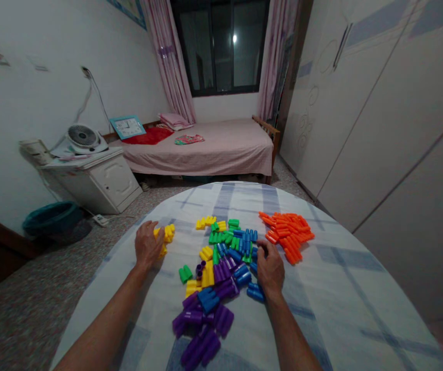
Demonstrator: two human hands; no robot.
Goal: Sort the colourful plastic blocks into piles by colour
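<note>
Grip, left hand (149,245): fingers curled narrowly over a small group of yellow blocks (169,233) toward the left edge of the surface (353,288); cannot tell whether a block is held or only touched. Right hand (271,268): fingers bent, thumb and forefinger close together at the right side of the blue blocks (249,236); cannot tell whether anything is pinched.

Blocks: glossy, apparently plastic, each formed like short tubes joined side by side, giving a ribbed top. Five colours noted. Main heap is loose and mixed, running from the middle of the surface down toward the near edge. Yellow and green blocks (216,237) lie at its end toward the far edge; blue ones along its right flank, some just beside the right hand; purple blocks (225,320) fill the end toward the near edge and look larger there. One blue block rests tilted on top of purple ones. Dark round hollows show in the end of one purple block beside the yellow. A single green block lies just left of the heap, apart from the left hand.

Orange blocks (289,232): slim, packed in a separate pile between the heap and the right edge, colour unmixed.

Surface: rounded far edge, white cloth with blue-grey bands. Beyond the far edge, a bed (221,149) with a pink cover
</note>
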